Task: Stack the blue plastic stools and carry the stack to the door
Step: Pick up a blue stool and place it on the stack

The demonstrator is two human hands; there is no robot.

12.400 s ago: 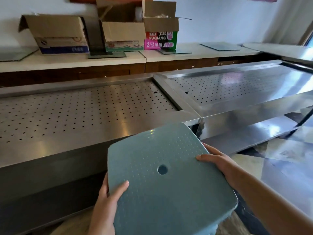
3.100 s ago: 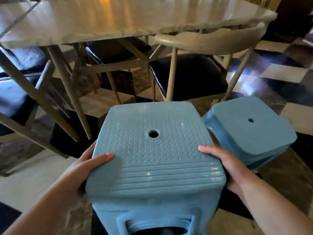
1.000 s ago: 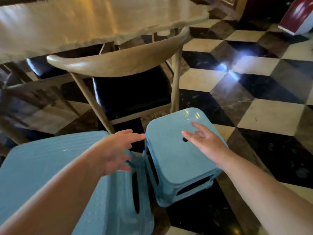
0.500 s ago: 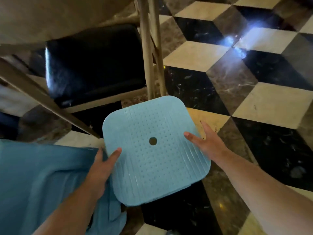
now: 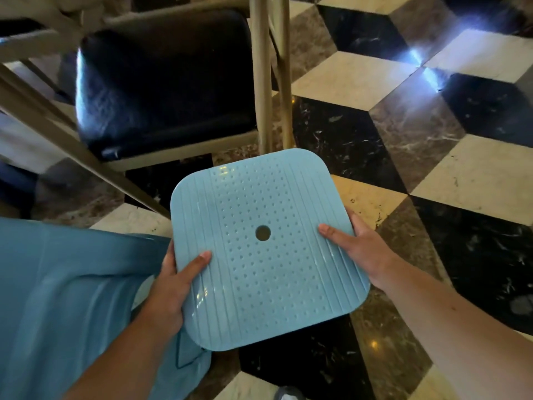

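— Since half a second ago: both hands closed in on the blue stool [image 5: 265,249], thumbs now over the seat top, where before the right one sat just off the edge. Entry one?

— Left hand [image 5: 173,287]: grips the seat's left rim, thumb on the ribbed band, fingers hidden beneath. Right hand [image 5: 357,249]: grips the right rim the same way. Stool: held above the chequered marble floor [image 5: 432,183], whether lifted clear cannot be told.

— Entry two?

— Second blue stool [image 5: 72,298]: lower left, close against the left wrist — the likely stacking target.

— Hazards?

— Chair leg [image 5: 262,76] of the black-seated chair [image 5: 161,82] stands just beyond the stool's far edge; a forward swing could knock it. Smooth plastic held only at the rims may slip. Legs out of sight underneath — misaligned, they could catch on the other seat rather than nest.
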